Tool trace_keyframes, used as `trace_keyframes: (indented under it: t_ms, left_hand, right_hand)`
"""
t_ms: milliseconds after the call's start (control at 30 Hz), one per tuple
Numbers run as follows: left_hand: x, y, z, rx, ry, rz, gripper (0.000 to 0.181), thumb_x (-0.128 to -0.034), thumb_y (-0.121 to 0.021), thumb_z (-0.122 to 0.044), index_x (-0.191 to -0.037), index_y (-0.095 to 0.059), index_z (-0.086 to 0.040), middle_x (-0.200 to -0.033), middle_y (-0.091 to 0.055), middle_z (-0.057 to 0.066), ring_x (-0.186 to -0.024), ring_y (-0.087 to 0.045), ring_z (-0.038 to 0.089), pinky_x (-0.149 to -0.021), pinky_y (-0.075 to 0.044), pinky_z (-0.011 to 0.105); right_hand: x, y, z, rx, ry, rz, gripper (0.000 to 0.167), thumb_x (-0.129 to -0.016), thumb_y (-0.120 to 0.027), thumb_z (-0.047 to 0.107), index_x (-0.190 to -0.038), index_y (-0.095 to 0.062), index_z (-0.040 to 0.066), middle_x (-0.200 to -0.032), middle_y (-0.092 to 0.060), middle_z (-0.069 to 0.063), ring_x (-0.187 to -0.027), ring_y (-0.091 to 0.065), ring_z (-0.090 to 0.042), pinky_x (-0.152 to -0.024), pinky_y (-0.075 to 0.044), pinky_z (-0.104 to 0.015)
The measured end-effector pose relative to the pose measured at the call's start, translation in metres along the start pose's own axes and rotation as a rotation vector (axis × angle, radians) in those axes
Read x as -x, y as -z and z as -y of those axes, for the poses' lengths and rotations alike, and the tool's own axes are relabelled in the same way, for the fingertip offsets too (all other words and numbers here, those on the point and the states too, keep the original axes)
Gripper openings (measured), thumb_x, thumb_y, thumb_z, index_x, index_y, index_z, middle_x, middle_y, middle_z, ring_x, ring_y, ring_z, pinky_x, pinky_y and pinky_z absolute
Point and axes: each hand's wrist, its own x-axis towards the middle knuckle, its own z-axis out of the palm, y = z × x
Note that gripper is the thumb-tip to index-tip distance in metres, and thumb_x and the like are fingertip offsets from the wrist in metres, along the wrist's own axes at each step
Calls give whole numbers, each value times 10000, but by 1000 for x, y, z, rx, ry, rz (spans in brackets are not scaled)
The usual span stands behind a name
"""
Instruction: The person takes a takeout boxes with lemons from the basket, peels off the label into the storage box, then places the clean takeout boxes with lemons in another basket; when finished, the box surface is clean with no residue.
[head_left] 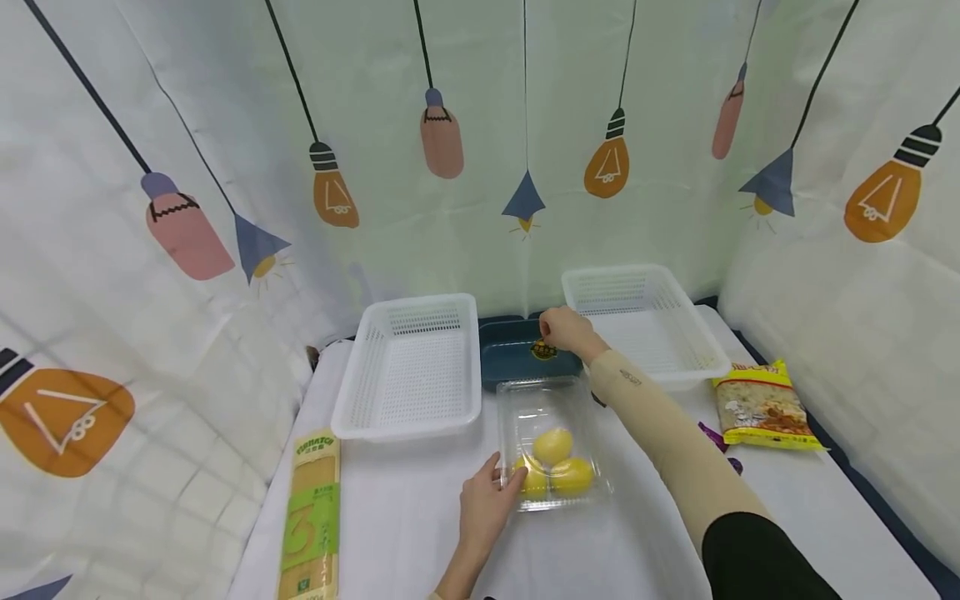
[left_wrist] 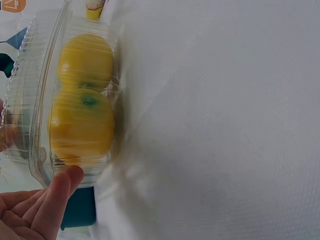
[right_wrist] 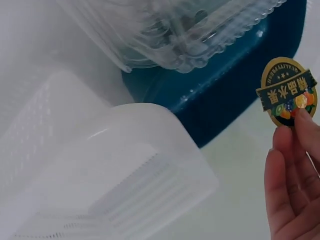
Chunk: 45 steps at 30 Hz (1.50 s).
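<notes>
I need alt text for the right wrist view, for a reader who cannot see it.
A right hand pinches an oval fruit label printed with Chinese characters. Beside it in the picture is a dark blue tray, partly hidden by a clear plastic container; a white basket fills the lower left.

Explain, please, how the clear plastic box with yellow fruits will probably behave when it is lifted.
The clear plastic box may flex if squeezed, since its ribbed walls look thin. The yellow fruits could roll inside, being rounded, with free space at the far end. It will likely feel heavier toward the near end, where all three sit.
</notes>
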Motion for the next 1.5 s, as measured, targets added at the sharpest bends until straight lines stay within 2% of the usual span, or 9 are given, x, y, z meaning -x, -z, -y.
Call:
trace_keyframes:
  t_ms: [333, 600, 733, 867, 933, 1067, 1300, 1500]
  left_hand:
    - [6, -2, -2, 17, 15, 12, 721, -849, -739, -460, -1312, -583, 70, -1027, -765, 203, -829, -778, 261, -627, -608, 263]
    - [1, -3, -4, -24, -10, 13, 723, -856, -724, -480, -1300, -591, 75, -1004, -769, 199, -814, -777, 264, -604, -602, 269]
    - [1, -4, -4, -15, -8, 29, 726, -856, -728, -472, -1309, -582, 77, -1006, -770, 193, -808, -775, 253, -604, -600, 256]
    - [2, -5, -4, -6, -9, 44, 735, -859, -724, -477, -1312, -577, 83, -1010, -768, 196, -820, -777, 255, -612, -603, 259]
    - [2, -6, -4, -5, -12, 49, 737, -862, -721, -479, -1311, -575, 87, -1010, -767, 199, -823, -778, 257, -609, -603, 255]
    - [2, -4, -3, 0, -6, 45, 733, -863, -722, -476, -1318, -574, 79, -1013, -770, 189, -787, -775, 216, -572, -571, 212]
    - [1, 0, -3, -5, -17, 26, 737, -867, -714, -485, -1314, -574, 85, -1008, -767, 200, -773, -772, 209, -546, -547, 181]
    - [1, 1, -3, 7, -10, 19, 737, -866, -715, -482, -1308, -575, 91, -996, -768, 200, -760, -770, 209, -540, -551, 188]
  right_hand:
    - [-11, -11, -13, 35, -25, 3, 114, -934, -586, 15, -934, -686, 68, -970, -718, -105, -808, -632, -203, -693, -523, -326]
    - [-17, -13, -9, 75, -13, 44, 130, -924, -589, -24, -941, -691, 56, -1013, -709, -101, -847, -615, -200, -756, -533, -344]
    - [-17, -18, -7, 80, -18, 95, 138, -945, -596, 12, -1045, -687, 43, -1127, -692, -124, -979, -642, -238, -859, -556, -374]
    - [-17, -23, -8, 77, -47, 144, 287, -942, -636, 49, -1228, -640, 30, -1273, -656, -151, -1155, -647, -289, -992, -551, -410]
    - [-16, -25, -9, 76, -49, 160, 361, -932, -664, 72, -1286, -610, 29, -1321, -633, -160, -1208, -628, -307, -1024, -539, -426]
    - [-13, -26, -10, 49, -12, 170, 382, -939, -674, 124, -1304, -607, 37, -1342, -618, -165, -1241, -601, -322, -1033, -529, -438]
    - [-4, -26, -11, 15, 80, 119, 385, -969, -640, 180, -1321, -599, 31, -1344, -641, -151, -1240, -619, -317, -1031, -532, -424]
    - [26, -20, -7, -13, 138, -3, 385, -966, -641, 222, -1290, -621, 14, -1273, -685, -157, -1172, -653, -311, -992, -543, -436]
